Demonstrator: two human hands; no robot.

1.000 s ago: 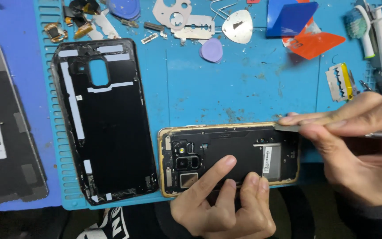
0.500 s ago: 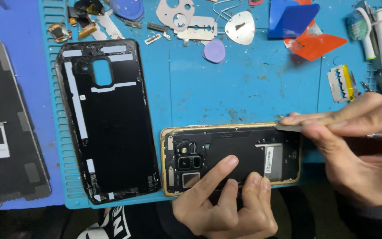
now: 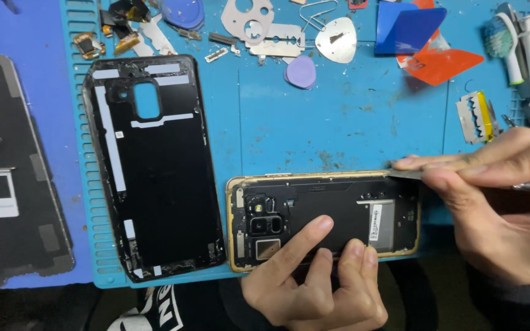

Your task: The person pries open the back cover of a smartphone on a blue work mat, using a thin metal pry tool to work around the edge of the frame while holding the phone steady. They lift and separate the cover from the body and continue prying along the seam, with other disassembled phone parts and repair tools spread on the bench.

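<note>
Gold-framed opened phone (image 3: 323, 217) is pinned by left hand (image 3: 314, 282); thin metal blade (image 3: 407, 174), pinched in right hand (image 3: 492, 202), is set at frame corner. Prying stage judged; steady leverage needed.

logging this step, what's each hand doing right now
Left hand: open, fingers pressing on the phone, gripping nothing.
Right hand: closed on a thin metal tool set at the phone's top right corner.

1. Opened phone (image 3: 332, 214): black inside, gold rim, white label patch at 3 o'clock.
2. Back cover (image 3: 154, 165): black, white adhesive strips.
3. Work mat (image 3: 338, 122): bright blue, dusty specks.
4. Desk (image 3: 38, 37): darker blue.
5. Picks at 1 o'clock: blue (image 3: 409, 27) over orange-red (image 3: 446, 64).
6. Small pick (image 3: 300, 72): lilac.
7. Brush (image 3: 497, 37): teal-white bristles.
</note>
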